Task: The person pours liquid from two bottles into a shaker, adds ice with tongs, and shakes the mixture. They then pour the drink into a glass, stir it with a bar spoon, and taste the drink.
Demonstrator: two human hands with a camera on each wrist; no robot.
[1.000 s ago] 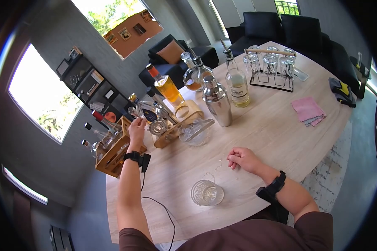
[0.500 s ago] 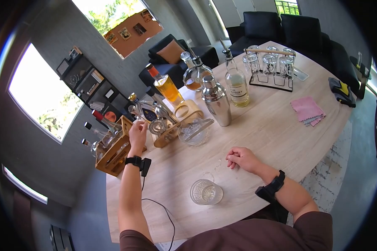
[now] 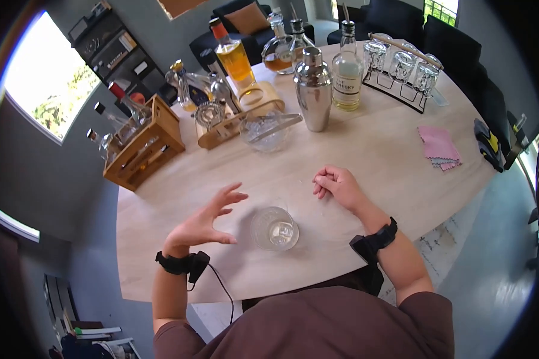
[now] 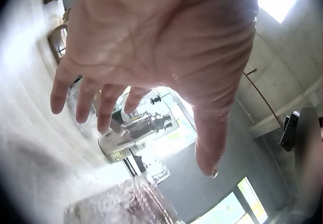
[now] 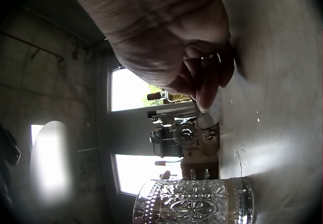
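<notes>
Two hands and one patterned glass (image 3: 274, 228) took up the near part of the table (image 3: 377, 155). The left hand (image 3: 200, 224) was released, fingers spread and thumb apart, just beside the glass but not touching it; the right hand (image 3: 338, 188) rested loosely curled, grasping nothing. Farther back stood one steel shaker (image 3: 314, 96), one bowl (image 3: 259, 143) with one pair of tongs (image 3: 275, 127) across it, and at least five bottles (image 3: 235, 63). Three more bottles (image 3: 132, 103) leaned in one wooden crate (image 3: 150, 143) at the left edge. One rack (image 3: 395, 94) bore three upturned glasses along its front row, and one pink cloth (image 3: 437, 146) lay near the right edge.

Bare wood separated the glass from the bowl; the table's curved near edge ran between the glass and the person's torso. Pale grain covered the tabletop. Beyond were one dark shelf (image 3: 118, 51), a bright window (image 3: 54, 78) and black seating (image 3: 455, 48).
</notes>
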